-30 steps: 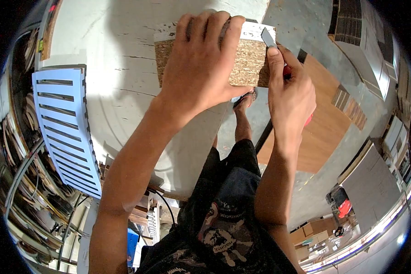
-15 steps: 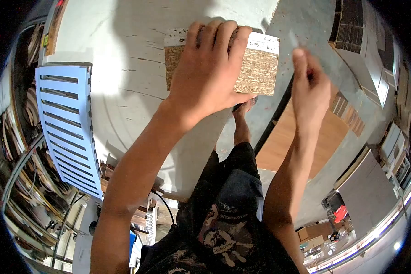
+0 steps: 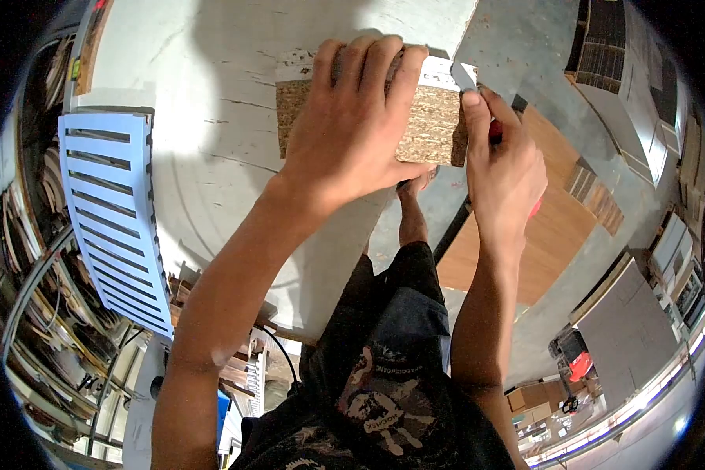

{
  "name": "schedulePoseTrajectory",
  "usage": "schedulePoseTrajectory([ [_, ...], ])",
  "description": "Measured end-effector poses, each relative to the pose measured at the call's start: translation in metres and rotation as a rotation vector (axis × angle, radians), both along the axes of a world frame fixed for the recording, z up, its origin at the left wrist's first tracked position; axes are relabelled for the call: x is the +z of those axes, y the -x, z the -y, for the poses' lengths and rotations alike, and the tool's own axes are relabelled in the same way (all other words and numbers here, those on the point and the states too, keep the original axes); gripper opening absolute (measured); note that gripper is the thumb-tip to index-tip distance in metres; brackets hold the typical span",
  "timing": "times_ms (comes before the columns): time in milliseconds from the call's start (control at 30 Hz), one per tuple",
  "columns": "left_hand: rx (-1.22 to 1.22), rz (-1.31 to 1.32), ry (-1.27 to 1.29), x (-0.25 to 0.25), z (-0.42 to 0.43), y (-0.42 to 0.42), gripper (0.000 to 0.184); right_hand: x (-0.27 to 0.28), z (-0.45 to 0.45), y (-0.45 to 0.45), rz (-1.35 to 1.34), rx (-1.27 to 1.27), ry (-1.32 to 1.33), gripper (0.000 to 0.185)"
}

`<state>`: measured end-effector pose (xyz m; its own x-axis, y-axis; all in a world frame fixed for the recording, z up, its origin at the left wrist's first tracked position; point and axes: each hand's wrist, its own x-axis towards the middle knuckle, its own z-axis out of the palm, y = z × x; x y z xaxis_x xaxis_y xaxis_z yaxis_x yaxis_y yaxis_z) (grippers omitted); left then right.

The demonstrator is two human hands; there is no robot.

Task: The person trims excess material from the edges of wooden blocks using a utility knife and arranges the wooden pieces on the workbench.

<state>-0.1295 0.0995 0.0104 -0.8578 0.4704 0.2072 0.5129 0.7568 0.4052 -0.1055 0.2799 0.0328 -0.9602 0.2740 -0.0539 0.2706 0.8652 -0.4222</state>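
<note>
My left hand (image 3: 352, 125) is closed around a block of particle board (image 3: 435, 125) with rough brown faces and a white strip along its far edge. Its fingers reach over that far edge, while the thumb lies along the near side. In my right hand (image 3: 505, 160) is a knife (image 3: 463, 77) with a short grey blade; bits of red handle show between and below the fingers. The blade lies at the block's far right corner, over the white strip. Whether it cuts into the strip I cannot tell.
Beneath the block is a scuffed white worktop (image 3: 235, 149). A pale blue slatted panel (image 3: 139, 211) lies at its left edge. Brown boards (image 3: 533, 235) rest on the floor to the right, and stacked sheets (image 3: 615, 102) stand farther right.
My right hand has moved left with the knife, bringing the blade from beside the block onto its right corner. My left hand and the block have shifted slightly left.
</note>
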Motion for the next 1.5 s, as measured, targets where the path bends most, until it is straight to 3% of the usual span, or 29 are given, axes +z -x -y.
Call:
schedulePoseTrajectory([
  [933, 0.004, -0.008, 0.018, 0.004, 0.000, 0.001, 0.113, -0.007, -0.005, 0.014, 0.008, -0.005, 0.048, 0.038],
  [1033, 0.000, 0.013, 0.012, 0.001, 0.001, -0.003, 0.113, -0.022, -0.026, 0.056, -0.010, -0.026, 0.141, 0.047],
  [1133, -0.005, -0.009, 0.061, 0.001, 0.003, -0.002, 0.115, -0.024, -0.055, 0.061, -0.112, -0.166, 0.595, 0.063],
  [1167, -0.012, -0.023, 0.086, 0.001, 0.002, -0.002, 0.117, -0.023, -0.061, 0.050, -0.093, -0.240, 0.635, 0.070],
  [1333, -0.084, 0.011, 0.189, 0.003, 0.003, 0.001, 0.119, -0.052, -0.103, -0.003, 0.389, -0.440, 0.868, 0.056],
  [1367, -0.130, 0.024, 0.212, 0.008, 0.001, 0.001, 0.117, -0.077, -0.119, -0.015, 0.536, -0.381, 0.920, 0.061],
  [1433, -0.223, -0.068, 0.200, 0.007, -0.010, -0.007, 0.111, -0.066, -0.120, -0.028, 0.742, -0.294, 1.290, 0.075],
  [1467, -0.309, -0.097, 0.217, 0.015, -0.019, -0.015, 0.101, -0.095, -0.133, -0.040, 0.856, -0.197, 1.518, 0.082],
  [1500, -0.379, -0.149, 0.143, 0.019, -0.033, -0.027, 0.092, -0.097, -0.138, -0.052, 0.834, -0.134, 1.561, 0.086],
])
